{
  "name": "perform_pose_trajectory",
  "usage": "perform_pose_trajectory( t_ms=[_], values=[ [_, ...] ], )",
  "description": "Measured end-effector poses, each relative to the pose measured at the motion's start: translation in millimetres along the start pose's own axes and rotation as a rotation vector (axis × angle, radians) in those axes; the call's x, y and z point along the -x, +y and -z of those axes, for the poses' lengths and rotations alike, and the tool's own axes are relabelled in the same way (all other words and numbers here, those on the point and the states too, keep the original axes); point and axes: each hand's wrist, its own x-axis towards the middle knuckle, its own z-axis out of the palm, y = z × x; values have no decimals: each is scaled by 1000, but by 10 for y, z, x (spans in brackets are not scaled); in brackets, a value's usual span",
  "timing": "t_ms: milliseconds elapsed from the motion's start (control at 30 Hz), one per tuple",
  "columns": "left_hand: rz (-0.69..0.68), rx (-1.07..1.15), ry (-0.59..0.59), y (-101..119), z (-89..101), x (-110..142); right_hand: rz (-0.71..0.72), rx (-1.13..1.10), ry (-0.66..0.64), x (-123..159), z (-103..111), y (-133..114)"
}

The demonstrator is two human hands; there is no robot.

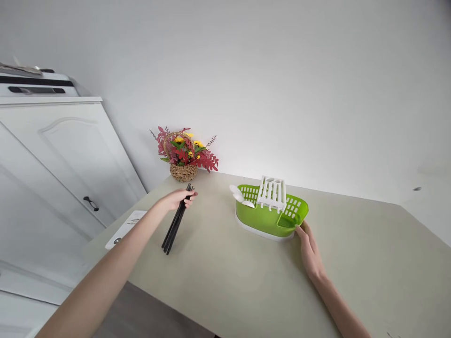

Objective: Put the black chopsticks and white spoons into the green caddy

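Observation:
A bundle of black chopsticks (174,230) is gripped near its upper end by my left hand (180,198), fingers wrapped round it. The bundle slants down toward me over the left part of the table. To the right stands a green utensil basket (262,219) with a white base and pierced walls. White spoons (241,195) lean out of its left end, and a white slotted rack (272,193) sits across its middle. My right hand (308,246) holds the basket's right end, thumb on the near side; some of its fingers are hidden behind.
A wicker basket of red and yellow flowers (183,172) stands at the table's back left corner. A white card or box with print (123,231) lies on the left edge, partly behind my left arm. A white cabinet (70,155) is farther left; a wall (282,94) runs behind the table (225,277).

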Motion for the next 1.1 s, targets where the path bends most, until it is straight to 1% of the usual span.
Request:
perform_pose_trajectory(
  t_ms=[100,200,300,433,567,733,833,1000,1100],
  values=[
    [-71,-173,44,-280,-45,-36,5,11,5,2,0,4],
    [-182,-382,155,-482,-121,-98,1,18,7,4,-6,-5],
    [-263,-627,265,-635,-175,-147,-2,25,11,4,-9,-18],
    [-331,-899,400,-808,-223,-178,12,28,10,-3,0,-20],
    [-416,-1081,443,-951,-311,-190,31,40,4,-7,16,-19],
    [-556,-1202,460,-1036,-403,-198,14,55,7,-3,14,-44],
    [-613,-1234,488,-1070,-393,-217,11,56,8,-6,4,-62],
    [-774,-1260,533,-1145,-347,-275,17,61,10,-14,4,-47],
    [-811,-1237,534,-1165,-346,-284,23,60,1,-17,13,-20]
  ],
)
